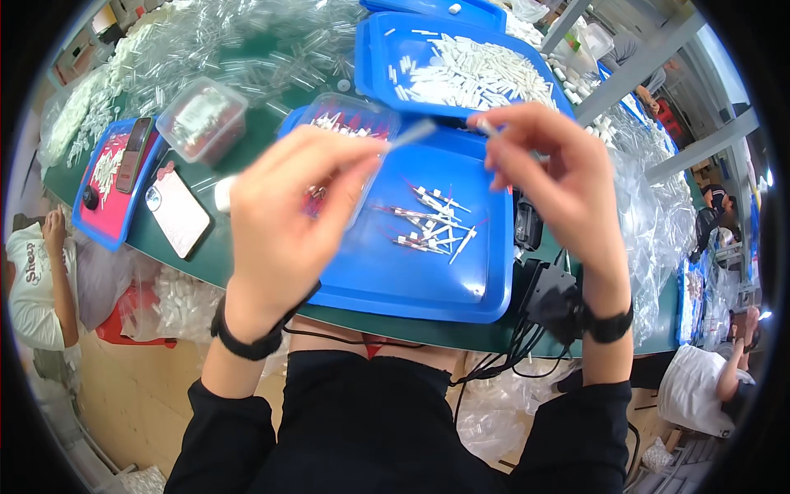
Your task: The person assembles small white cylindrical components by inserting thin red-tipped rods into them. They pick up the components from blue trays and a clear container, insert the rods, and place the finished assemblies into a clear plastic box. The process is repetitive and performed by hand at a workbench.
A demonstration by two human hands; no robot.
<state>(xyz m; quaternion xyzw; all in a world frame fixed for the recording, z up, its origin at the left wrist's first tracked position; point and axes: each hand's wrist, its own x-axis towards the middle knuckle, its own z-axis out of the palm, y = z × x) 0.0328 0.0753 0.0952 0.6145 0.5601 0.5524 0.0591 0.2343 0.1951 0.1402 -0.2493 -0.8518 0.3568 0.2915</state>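
Over the near blue tray (395, 290), my left hand (284, 206) pinches a thin, translucent tube-like piece (413, 133), smeared by motion. My right hand (564, 169) is raised to its right, thumb and fingers closed on a small white piece (487, 126). A gap separates the two pieces. Below them on the tray lies a loose pile of slim white parts with reddish thin strands (432, 218). Partly behind my left hand, a clear plastic box (350, 107) holds more such parts.
A farther blue tray (374, 62) is heaped with short white tubes (485, 74). At left are a pink-white phone (178, 212), a clear tub (202, 123) and a small tray with a dark phone (134, 156). Black cables (522, 329) hang by my right wrist. Other people sit nearby.
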